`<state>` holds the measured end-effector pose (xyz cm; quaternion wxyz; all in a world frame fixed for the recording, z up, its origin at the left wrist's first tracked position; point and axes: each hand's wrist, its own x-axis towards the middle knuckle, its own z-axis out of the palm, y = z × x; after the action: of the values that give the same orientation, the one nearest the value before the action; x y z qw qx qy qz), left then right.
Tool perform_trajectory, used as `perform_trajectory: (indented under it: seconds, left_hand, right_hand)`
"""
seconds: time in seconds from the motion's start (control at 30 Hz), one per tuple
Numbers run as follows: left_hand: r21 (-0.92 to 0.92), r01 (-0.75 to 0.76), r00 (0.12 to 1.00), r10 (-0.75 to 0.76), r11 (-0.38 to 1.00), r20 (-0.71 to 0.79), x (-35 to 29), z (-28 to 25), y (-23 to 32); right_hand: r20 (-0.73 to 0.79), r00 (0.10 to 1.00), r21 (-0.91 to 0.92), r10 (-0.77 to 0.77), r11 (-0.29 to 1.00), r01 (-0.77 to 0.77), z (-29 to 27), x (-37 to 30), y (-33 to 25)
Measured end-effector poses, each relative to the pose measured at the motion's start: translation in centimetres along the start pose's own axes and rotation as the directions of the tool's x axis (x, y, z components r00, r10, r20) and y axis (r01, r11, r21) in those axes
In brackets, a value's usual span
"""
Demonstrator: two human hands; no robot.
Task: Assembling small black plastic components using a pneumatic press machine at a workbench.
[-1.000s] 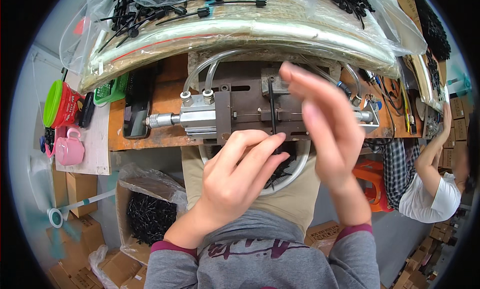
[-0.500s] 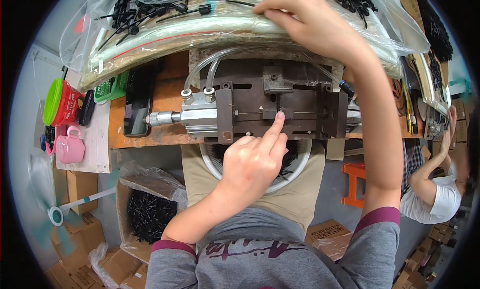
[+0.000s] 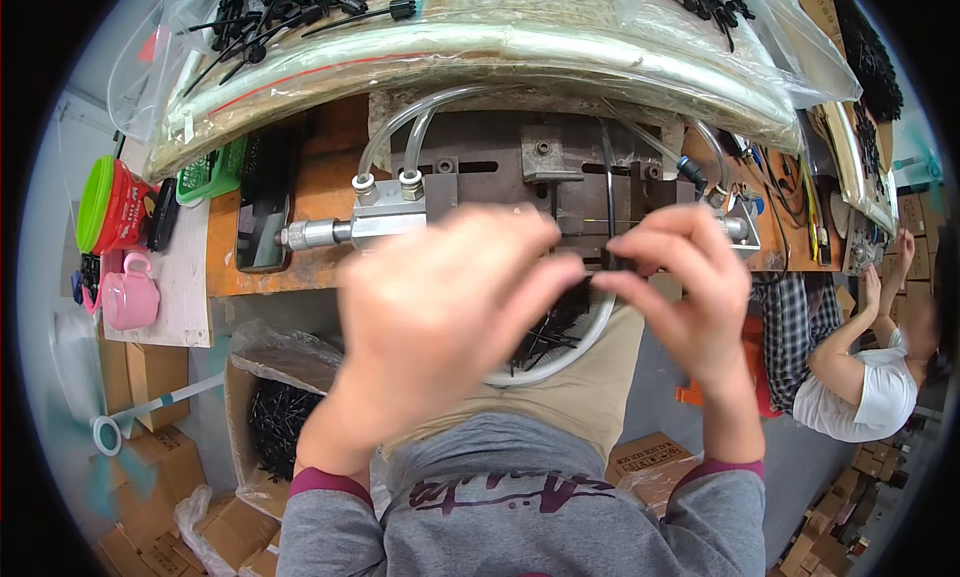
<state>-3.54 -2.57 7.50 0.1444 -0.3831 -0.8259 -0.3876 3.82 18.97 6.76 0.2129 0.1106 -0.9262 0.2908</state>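
Observation:
My right hand pinches a long, thin black strip near its lower end, in front of the machine. The strip stands upright from the fingertips. Its lower end is partly hidden between the fingers. My left hand is smeared by motion just left of it, over the front of the machine, and whether it holds anything does not show. Behind both hands sits a dark metal fixture with a small block bolted at its back. A silver air cylinder on its left is partly covered by my left hand.
Black strips with knobbed ends lie on the plastic-covered shelf. A white-rimmed tub with black parts is at my lap. A box of black pieces stands left. A pink cup is at far left. Another person sits right.
My right hand has come down from the shelf to the front of the fixture, with a black strip now in it. My left hand has drawn its pointing finger away from the fixture and moved left.

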Motion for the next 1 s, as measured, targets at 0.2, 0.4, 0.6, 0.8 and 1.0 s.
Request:
perform_trajectory:
  seconds: [0.2, 0.4, 0.6, 0.8, 1.0]
  left_hand:
    - [0.51, -0.034, 0.889, 0.259, 0.86, -0.377, 7.4, -2.6, -6.5]
    - [0.522, 0.193, 0.967, -0.07, 0.831, -0.246, 11.1, -2.2, -9.9]
    - [0.213, 0.34, 0.938, -0.313, 0.916, -0.15, 11.5, -2.8, -8.0]
    - [0.019, -0.156, 0.963, 0.157, 0.987, -0.221, 6.8, -2.9, -3.3]
    - [-0.126, -0.166, 0.983, 0.155, 0.978, -0.096, 2.0, -1.9, 0.3]
  right_hand:
    - [0.096, 0.994, -0.039, -0.048, 0.998, 0.052, 3.6, -3.2, -1.3]
    - [0.142, 0.985, -0.331, -0.1, 0.933, 0.142, 5.1, -2.1, -1.5]
    - [0.181, 0.978, -0.387, -0.101, 0.907, 0.165, 4.5, -1.9, -1.8]
    - [0.033, 0.993, -0.075, -0.118, 0.99, 0.12, -0.3, 3.7, 0.1]
    - [-0.099, 0.961, -0.833, -0.258, 0.549, 0.062, -9.7, 15.5, 13.8]
